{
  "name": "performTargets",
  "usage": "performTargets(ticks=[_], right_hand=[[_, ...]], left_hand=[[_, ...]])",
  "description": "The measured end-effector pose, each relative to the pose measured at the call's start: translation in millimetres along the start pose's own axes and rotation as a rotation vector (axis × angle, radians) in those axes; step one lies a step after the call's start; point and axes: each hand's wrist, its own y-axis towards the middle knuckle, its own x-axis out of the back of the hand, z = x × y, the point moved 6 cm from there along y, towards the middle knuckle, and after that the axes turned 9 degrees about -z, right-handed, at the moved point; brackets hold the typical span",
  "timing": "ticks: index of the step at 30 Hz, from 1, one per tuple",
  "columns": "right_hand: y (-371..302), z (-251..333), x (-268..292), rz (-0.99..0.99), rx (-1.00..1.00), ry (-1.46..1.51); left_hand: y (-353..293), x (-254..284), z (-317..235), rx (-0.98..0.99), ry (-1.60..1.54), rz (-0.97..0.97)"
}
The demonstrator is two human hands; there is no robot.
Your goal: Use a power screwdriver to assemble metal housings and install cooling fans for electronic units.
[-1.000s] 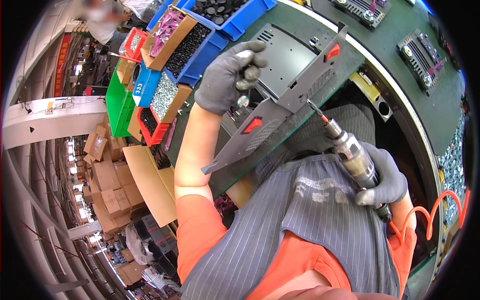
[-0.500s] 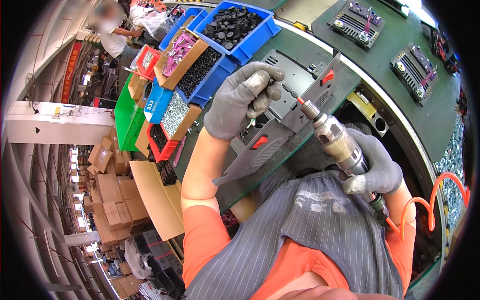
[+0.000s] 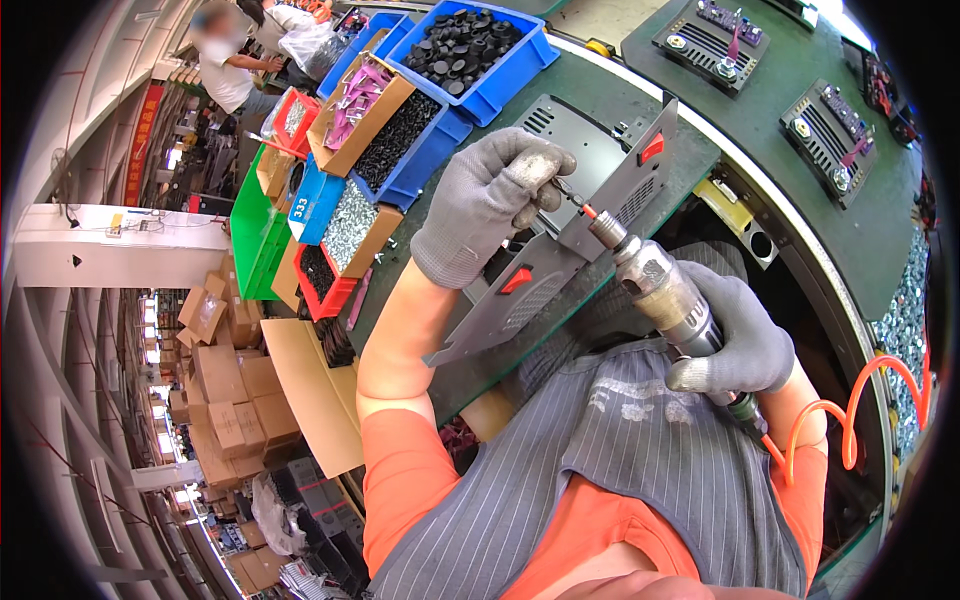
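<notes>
A pneumatic screwdriver (image 3: 672,295) lies in the closed grip of my right hand (image 3: 745,335), its nose angled up and left. From that nose a thin bit (image 3: 578,203) with a reddish collar reaches to my left hand (image 3: 475,210). There the gloved thumb and fingers pinch together at the bit's end; whatever small piece they hold is hidden. Both gloves are grey. Below and behind the hands, a grey sheet-metal housing (image 3: 475,328) rests on the green bench, with a red rocker switch (image 3: 516,281) in one panel and another red switch (image 3: 652,148) in the farther panel.
Blue bins hold black caps (image 3: 465,50) and black screws (image 3: 395,140). Beside them stand a carton of silver screws (image 3: 350,218) and a red tray (image 3: 325,285). An orange coiled hose (image 3: 850,420) trails right. Board assemblies (image 3: 830,140) lie on the right-hand surface. Another person (image 3: 235,70) stands far left.
My right hand has brought the screwdriver slightly left and up, so its nose is closer to my left fingers. The left hand has shifted slightly, still pinching.
</notes>
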Motion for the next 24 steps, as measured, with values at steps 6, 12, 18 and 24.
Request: performTargets(ticks=[6, 12, 18, 24], right_hand=[[3.3, -1.6, -0.7, -0.074, 0.153, -0.065], [-9.7, -13.2, 6.1, -0.086, 0.159, -0.029], [-45.5, -44.7, 14.0, -0.024, 0.080, -0.019], [-44.4, -114.2, 3.4, -0.056, -0.260, -0.060]], left_hand=[[-0.8, -0.8, -2.4, 0.021, -0.001, -0.004], [-2.3, -4.5, -4.8, -0.076, 0.068, 0.079], [24.4, 20.0, 35.3, -0.024, 0.454, 0.104], [37.8, -7.5, 100.0, 0.007, 0.493, 0.590]])
